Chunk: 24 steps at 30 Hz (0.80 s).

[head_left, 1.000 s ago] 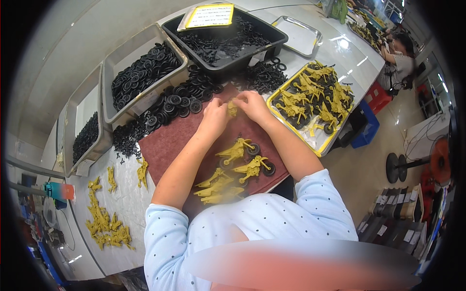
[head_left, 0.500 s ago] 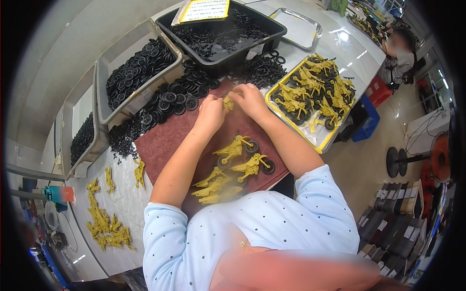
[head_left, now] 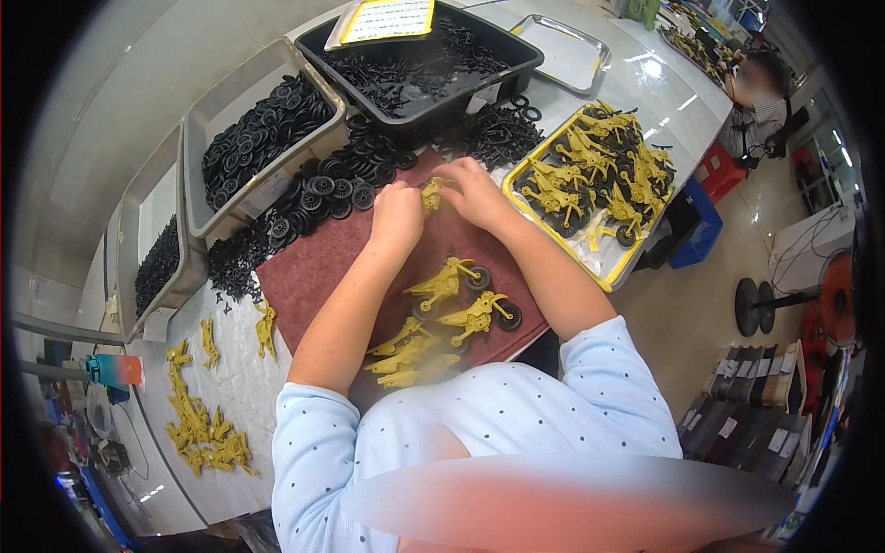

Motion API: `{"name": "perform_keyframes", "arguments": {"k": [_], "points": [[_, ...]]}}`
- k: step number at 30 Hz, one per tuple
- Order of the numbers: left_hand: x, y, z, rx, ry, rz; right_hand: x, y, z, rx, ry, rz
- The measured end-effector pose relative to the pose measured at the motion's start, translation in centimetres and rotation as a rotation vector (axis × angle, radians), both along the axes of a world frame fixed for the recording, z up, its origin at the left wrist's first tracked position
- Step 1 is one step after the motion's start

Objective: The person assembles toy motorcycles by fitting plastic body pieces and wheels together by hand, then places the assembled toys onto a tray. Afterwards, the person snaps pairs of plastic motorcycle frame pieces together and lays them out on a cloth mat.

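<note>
Yellow plastic part point(head_left: 431, 194): found between both hands at the far end of the red-brown mat point(head_left: 318, 276), and taken as clock centre for the directions below. Left hand point(head_left: 399, 219), at eight o'clock, is curled and pinches the part from the left; its fingertips are partly hidden. Right hand point(head_left: 474, 192), at three o'clock, has fingers bent over the part's right side; whether they grip or merely touch it, I cannot tell. Near the hands, loose black wheels point(head_left: 341, 189) lie heaped from nine to ten o'clock, and small black pieces point(head_left: 502, 134) between one and two. At six o'clock on the mat sit yellow assemblies point(head_left: 474, 318) fitted with black wheels, with further yellow pieces point(head_left: 406, 358) beside them. At three o'clock a yellow-rimmed tray point(head_left: 601, 276) is filled with wheeled yellow assemblies. Beyond, a black bin point(head_left: 442, 129) stands at twelve, holding small black parts and bearing a yellow-edged card point(head_left: 385, 20); a grey bin point(head_left: 318, 143) of black wheels stands at ten. Farther out, a metal tray point(head_left: 562, 55) rests between one and two, and loose yellow parts point(head_left: 203, 424) lie between seven and eight. Farthest, a seated person point(head_left: 763, 111) appears between two and three o'clock
</note>
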<state>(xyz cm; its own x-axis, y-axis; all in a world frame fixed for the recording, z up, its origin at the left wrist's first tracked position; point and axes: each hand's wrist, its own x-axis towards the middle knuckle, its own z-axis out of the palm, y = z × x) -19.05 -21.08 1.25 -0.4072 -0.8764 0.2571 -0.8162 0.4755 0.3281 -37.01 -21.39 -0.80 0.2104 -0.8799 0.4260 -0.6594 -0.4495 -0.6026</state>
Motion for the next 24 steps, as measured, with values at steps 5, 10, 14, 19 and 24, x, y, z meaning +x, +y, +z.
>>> {"name": "perform_keyframes", "arguments": {"k": [5,10,14,19,24], "points": [[-0.2,0.6,-1.4,-0.139,-0.074,-0.015,-0.3,2.1,1.4,-0.099,0.207,0.187],[-0.1,1.6,-2.1,-0.181,0.047,0.000,0.6,1.3,1.5,-0.221,0.348,0.117],[1.7,3.3,0.0,-0.387,0.114,-0.149,0.4,2.0,2.6,-0.278,0.244,0.197],[5.1,7.0,3.4,-0.192,0.334,-0.204,1.7,3.9,4.0,-0.181,-0.009,0.399],[6.7,10.2,5.0,-0.184,0.365,-0.216,3.4,5.6,5.0,-0.246,-0.079,0.547]]}}
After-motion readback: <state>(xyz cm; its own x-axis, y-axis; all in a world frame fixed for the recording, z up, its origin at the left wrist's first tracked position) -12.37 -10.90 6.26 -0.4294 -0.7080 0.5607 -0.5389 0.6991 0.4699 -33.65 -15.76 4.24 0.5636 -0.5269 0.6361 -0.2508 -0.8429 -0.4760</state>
